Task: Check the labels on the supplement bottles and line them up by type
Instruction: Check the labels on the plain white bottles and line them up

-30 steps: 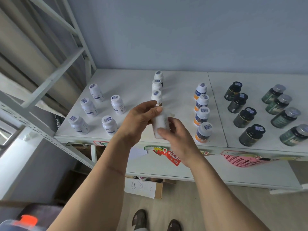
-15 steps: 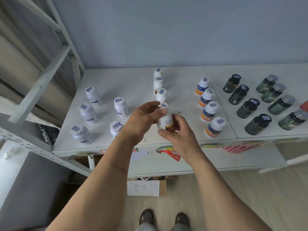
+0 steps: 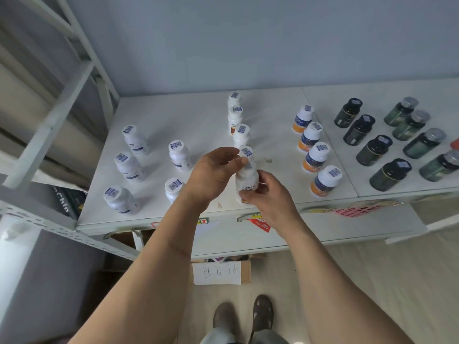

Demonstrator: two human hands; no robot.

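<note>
Lowered since a moment ago, the white bottle (image 3: pixel 246 181) is now sitting at the near end of the white-bottle row (image 3: pixel 238 125) on the counter (image 3: pixel 198 115). Each hand's grip is holding it: the left hand (image 3: pixel 213 173) is pinching its cap, the right hand (image 3: pixel 269 194) is curling round its base. Orange-banded bottles (image 3: pixel 315 147) are standing to the right.
</note>
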